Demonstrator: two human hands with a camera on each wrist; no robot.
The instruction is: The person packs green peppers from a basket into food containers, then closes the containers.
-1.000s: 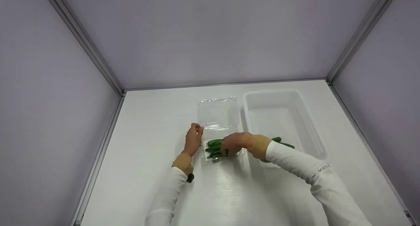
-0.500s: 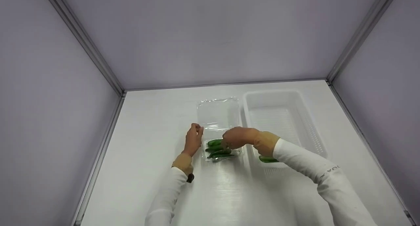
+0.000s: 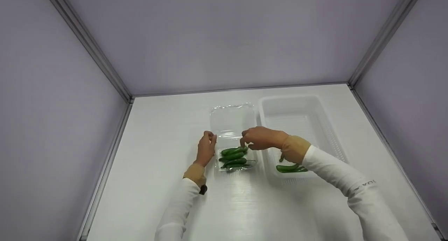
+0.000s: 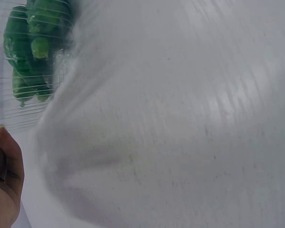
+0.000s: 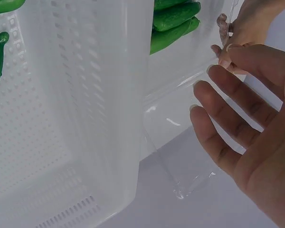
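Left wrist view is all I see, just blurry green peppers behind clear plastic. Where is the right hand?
Observer: The right hand hovers over the green peppers in the clear container, fingers open, holding nothing.
Operator: Any peppers elsewhere?
Observer: Yes, a few loose peppers lie at the near end of the white basket, to the container's right.
Operator: And the container's lid?
Observer: The lid lies open on the far side, and the left hand pinches the container's left edge.
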